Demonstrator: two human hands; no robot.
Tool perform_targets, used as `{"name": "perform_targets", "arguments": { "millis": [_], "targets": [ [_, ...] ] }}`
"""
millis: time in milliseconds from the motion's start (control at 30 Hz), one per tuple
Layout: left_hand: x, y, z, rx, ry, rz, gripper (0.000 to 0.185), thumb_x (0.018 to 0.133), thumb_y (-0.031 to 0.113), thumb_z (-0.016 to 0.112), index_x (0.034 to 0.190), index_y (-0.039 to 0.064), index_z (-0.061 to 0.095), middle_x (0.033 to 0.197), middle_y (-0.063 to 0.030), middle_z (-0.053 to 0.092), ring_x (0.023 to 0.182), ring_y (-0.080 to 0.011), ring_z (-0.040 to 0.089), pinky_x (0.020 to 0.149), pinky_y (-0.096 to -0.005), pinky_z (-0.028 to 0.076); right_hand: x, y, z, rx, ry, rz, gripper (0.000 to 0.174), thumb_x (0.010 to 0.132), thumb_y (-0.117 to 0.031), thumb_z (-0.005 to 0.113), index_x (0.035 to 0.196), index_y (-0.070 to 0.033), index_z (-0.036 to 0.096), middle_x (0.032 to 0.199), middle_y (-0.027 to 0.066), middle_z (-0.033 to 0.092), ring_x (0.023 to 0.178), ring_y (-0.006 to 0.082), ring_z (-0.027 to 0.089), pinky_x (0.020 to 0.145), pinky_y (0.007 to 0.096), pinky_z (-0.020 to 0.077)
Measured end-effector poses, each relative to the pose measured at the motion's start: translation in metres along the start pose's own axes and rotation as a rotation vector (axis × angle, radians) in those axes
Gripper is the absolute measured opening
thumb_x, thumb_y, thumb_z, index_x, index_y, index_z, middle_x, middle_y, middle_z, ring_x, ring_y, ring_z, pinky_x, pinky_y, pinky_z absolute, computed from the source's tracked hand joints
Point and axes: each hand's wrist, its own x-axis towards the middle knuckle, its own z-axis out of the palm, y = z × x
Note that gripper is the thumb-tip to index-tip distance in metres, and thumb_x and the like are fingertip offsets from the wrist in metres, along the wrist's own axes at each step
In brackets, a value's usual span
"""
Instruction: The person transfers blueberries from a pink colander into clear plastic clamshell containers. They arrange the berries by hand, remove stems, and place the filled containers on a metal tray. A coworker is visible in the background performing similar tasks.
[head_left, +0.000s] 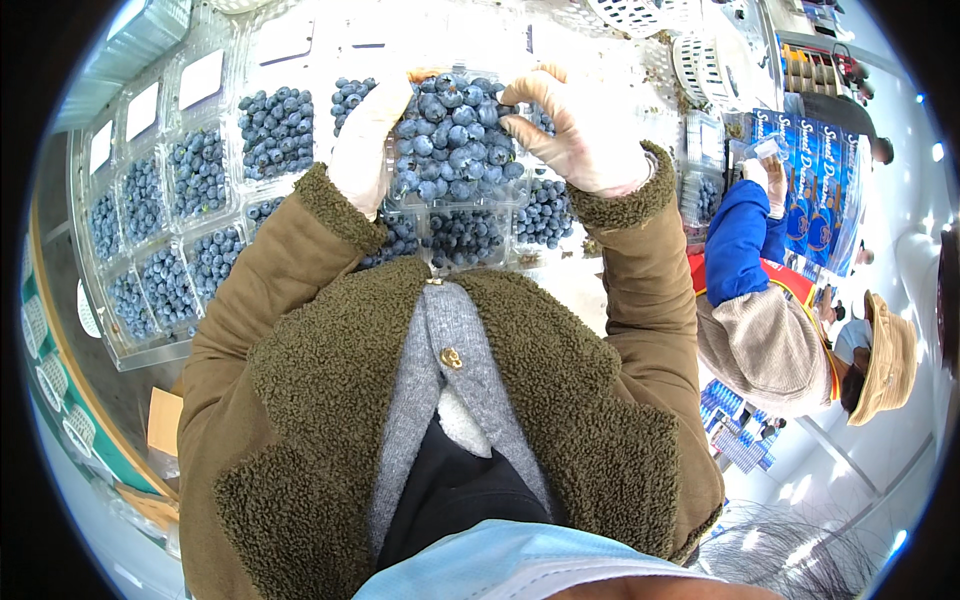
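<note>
A clear plastic punnet (450, 196) heaped with blueberries (459, 135) is before me, raised over other filled punnets. My left hand (373, 139), in a pale glove, grips its left side, with the fingers partly hidden behind the berries. My right hand (574, 124), gloved too, is at the upper right of the heap. Its curled forefinger and thumb are apart at the edge of the berries; whether a berry is pinched between them cannot be made out. Below the held punnet are more filled punnets (466, 238).
Filled punnets with lids (201, 79) raised stand in a tray (146, 358) at left. White perforated baskets (712, 64) are at upper right. Blue printed cartons (817, 180) stand beyond a co-worker in a straw-coloured hat (889, 360), whose hand (772, 180) holds something small and clear.
</note>
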Motion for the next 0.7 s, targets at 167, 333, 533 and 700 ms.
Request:
{"name": "perform_targets", "arguments": {
  "millis": [167,333,533,700],
  "targets": [
    [0.001,0.003,0.001,0.104,0.107,0.053,0.040,0.094,0.036,0.046,0.120,0.006,0.051,0.111,-0.0087,0.059,0.101,-0.0173,0.059,0.086,-0.0331,0.052,-0.005,-0.004,0.001,0.206,-0.008,0.213,0.024,0.079,-0.010,0.070,0.101,-0.009,0.059,0.082,0.0019,0.057,0.070,0.0114,0.056,0.062,0.0260,0.0474],
    [0.003,0.004,-0.006,0.033,0.115,0.014,0.040,0.095,0.035,0.044,0.121,0.006,0.049,0.112,-0.0101,0.059,0.098,-0.0192,0.061,0.083,-0.0339,0.053,-0.010,0.006,0.007,0.754,0.118,0.283,0.024,0.082,-0.009,0.067,0.103,-0.006,0.057,0.093,0.0060,0.058,0.076,0.0083,0.055,0.065,0.0235,0.0478],
    [0.008,-0.003,-0.018,0.050,0.181,0.038,0.040,0.095,0.035,0.044,0.122,0.006,0.048,0.113,-0.0112,0.059,0.097,-0.0211,0.062,0.082,-0.0354,0.055,-0.007,0.011,0.012,0.662,0.217,0.021,0.036,0.080,-0.006,0.069,0.113,-0.005,0.054,0.096,0.0058,0.059,0.085,0.0092,0.055,0.074,0.0260,0.0477],
    [0.006,-0.001,-0.022,0.082,0.277,0.026,0.040,0.094,0.035,0.047,0.122,0.006,0.049,0.113,-0.0112,0.058,0.099,-0.0206,0.061,0.084,-0.0344,0.054,-0.009,0.001,-0.001,0.539,0.266,0.225,0.036,0.082,-0.010,0.067,0.115,-0.005,0.056,0.101,0.0071,0.061,0.091,0.0135,0.056,0.079,0.0305,0.0479]
  ]
}}
